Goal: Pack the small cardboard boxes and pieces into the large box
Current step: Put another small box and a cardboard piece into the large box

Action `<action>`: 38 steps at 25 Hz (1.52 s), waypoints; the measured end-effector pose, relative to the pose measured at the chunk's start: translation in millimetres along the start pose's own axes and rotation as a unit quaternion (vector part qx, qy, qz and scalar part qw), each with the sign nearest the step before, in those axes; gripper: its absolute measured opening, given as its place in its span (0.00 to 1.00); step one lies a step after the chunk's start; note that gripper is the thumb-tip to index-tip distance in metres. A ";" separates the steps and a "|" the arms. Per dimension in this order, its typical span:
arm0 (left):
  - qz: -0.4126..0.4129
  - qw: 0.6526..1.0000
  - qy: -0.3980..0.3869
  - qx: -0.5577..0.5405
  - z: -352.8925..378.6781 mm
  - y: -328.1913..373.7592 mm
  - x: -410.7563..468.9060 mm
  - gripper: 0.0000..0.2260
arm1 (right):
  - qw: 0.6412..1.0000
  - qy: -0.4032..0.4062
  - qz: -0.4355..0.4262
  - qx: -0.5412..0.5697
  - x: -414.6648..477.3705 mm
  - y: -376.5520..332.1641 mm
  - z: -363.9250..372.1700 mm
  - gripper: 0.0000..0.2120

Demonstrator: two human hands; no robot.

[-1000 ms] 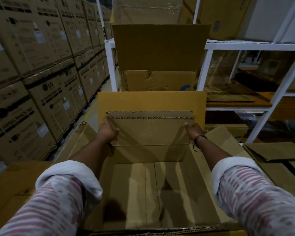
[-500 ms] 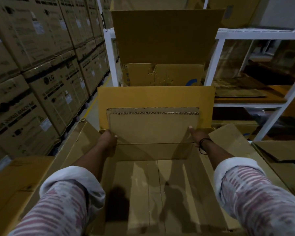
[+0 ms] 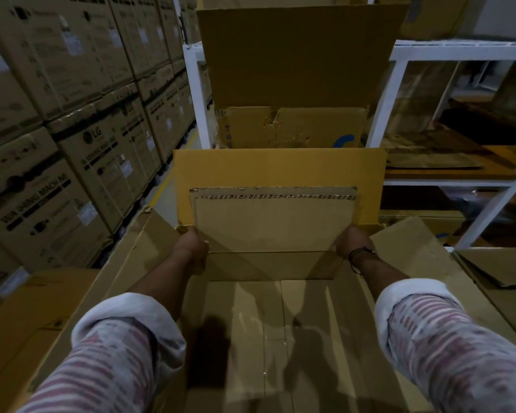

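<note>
Cardboard fills the view: a flat corrugated piece (image 3: 273, 222) stands upright against the far wall of the large box (image 3: 149, 248), in front of that wall's raised yellowish flap (image 3: 277, 168); over the last second it has sunk, its top edge now lying lower against the flap, and both hands have slid down to its lower corners. The left hand (image 3: 191, 244) is closed around the piece's lower left corner; the right hand (image 3: 352, 241) grips the lower right corner, fingers hidden behind the board. The box floor (image 3: 280, 323) looks bare, so packing seems to have barely begun; the piece is likely being seated as a liner along the far wall, though its bottom edge has not clearly reached the floor.
</note>
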State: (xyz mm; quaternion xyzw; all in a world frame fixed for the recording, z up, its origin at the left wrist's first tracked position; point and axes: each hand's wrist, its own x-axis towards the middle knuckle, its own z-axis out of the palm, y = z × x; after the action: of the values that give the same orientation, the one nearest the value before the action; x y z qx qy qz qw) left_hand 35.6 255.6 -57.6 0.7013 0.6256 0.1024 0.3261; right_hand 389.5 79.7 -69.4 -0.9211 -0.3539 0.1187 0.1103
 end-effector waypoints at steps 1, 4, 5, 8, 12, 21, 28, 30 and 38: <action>0.005 1.000 -0.002 0.002 -1.0 0.9 -0.4 0.15 | 1.000 0.001 -0.002 -0.001 0.0 -1.0 -0.4 0.07; 0.012 0.999 -0.002 0.040 -1.6 3.6 -2.0 0.17 | 1.000 0.007 -0.017 -0.015 2.0 -1.3 -0.2 0.10; 0.014 0.999 -0.002 0.049 -2.2 4.2 -2.0 0.17 | 0.999 0.001 -0.019 -0.029 4.0 -0.8 -0.3 0.11; 0.007 0.997 -0.001 0.073 -0.6 6.6 -2.0 0.16 | 0.999 -0.034 -0.011 -0.037 7.5 -3.7 -7.7 0.14; 0.005 0.995 -0.020 0.101 -0.5 14.4 -6.4 0.10 | 0.998 -0.040 -0.011 -0.039 2.7 0.0 -12.7 0.11; -0.005 0.995 0.083 0.061 -23.2 30.5 -4.1 0.14 | 0.992 0.014 0.029 0.123 -1.5 -2.3 -14.8 0.13; 0.037 0.983 0.174 0.041 -41.9 42.9 -19.9 0.21 | 0.952 0.159 0.030 0.259 -5.6 -5.8 -50.0 0.26; 0.071 0.976 0.201 0.052 -44.2 49.2 -28.7 0.20 | 0.934 0.222 0.000 0.281 -14.6 -9.9 -58.9 0.21; 0.290 0.896 0.261 0.212 -43.4 53.9 -47.1 0.14 | 0.935 0.278 -0.151 0.160 -46.0 -32.0 -68.9 0.10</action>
State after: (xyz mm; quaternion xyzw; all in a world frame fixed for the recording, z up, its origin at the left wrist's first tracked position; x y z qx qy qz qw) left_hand 46.1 225.1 19.7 0.8521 0.4644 0.2364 -0.0496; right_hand 356.8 63.5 11.5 -0.8230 -0.4207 -0.1048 0.3671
